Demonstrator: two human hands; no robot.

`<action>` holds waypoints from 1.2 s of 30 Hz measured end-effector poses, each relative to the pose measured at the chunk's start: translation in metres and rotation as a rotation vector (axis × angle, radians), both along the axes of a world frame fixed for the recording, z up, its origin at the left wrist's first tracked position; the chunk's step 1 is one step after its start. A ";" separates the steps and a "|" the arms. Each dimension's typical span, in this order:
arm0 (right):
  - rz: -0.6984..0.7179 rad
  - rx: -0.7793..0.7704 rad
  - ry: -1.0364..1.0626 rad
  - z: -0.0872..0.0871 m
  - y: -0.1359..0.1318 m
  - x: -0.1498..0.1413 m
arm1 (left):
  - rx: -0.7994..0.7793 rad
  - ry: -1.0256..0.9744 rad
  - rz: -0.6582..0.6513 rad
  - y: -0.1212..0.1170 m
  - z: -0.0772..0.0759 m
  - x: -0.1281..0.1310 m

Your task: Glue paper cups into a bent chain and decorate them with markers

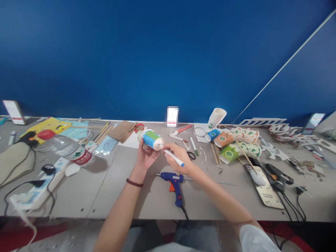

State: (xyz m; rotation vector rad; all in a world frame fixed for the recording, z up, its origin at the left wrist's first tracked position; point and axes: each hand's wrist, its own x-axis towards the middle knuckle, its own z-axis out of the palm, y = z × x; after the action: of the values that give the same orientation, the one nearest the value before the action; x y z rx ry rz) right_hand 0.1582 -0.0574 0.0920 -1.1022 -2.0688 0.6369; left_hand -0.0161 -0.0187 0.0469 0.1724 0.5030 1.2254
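Head view: paper cup (151, 138) is held off the surface (105, 190), in front of the person, between the two hands. Left hand (147, 156): grip closed around the cup's side from below, fingers partly hidden behind it. The cup lies tilted nearly on its side, its white round end turned toward the right hand (177, 157); presumably so that this end is exposed and steady for the pen.

Right-hand grip: narrow, pinching a white marker (172, 156) near its front, likely for fine control. Blue end points back toward the person; front end is at the cup's white end. Contact of tip with cup: cannot tell.

Blue glue gun (172, 177) lies on the surface between the forearms, nozzle to the left, handle toward the person; probably parked there for easy reach. Its cord runs to the near edge. Phone (172, 116) stands upright by the blue wall (147, 63), its lit screen facing the person, perhaps for viewing. Nested paper cups (231, 153) lie on their sides at right, apart from the hands, seemingly as stock.
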 end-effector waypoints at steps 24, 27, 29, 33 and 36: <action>-0.235 -0.007 0.276 -0.017 0.023 0.010 | 0.035 0.023 0.128 0.003 -0.003 -0.002; -0.231 0.034 -0.017 -0.027 0.031 0.006 | 0.038 0.055 0.257 0.005 -0.004 -0.001; -0.151 0.012 -0.173 -0.033 0.033 0.003 | 0.024 0.107 0.314 0.008 -0.005 -0.001; 0.052 -0.062 -0.319 -0.044 0.034 -0.005 | 0.069 0.162 0.394 0.011 -0.006 -0.002; 0.145 -0.045 -0.386 -0.057 0.038 -0.009 | 0.036 0.169 0.422 0.011 -0.005 -0.003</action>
State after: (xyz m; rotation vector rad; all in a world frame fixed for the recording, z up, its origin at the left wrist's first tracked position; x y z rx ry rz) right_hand 0.1496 -0.0192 0.0352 -1.1812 -2.4926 0.5757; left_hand -0.0192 -0.0075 0.0418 0.2084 0.6873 1.6407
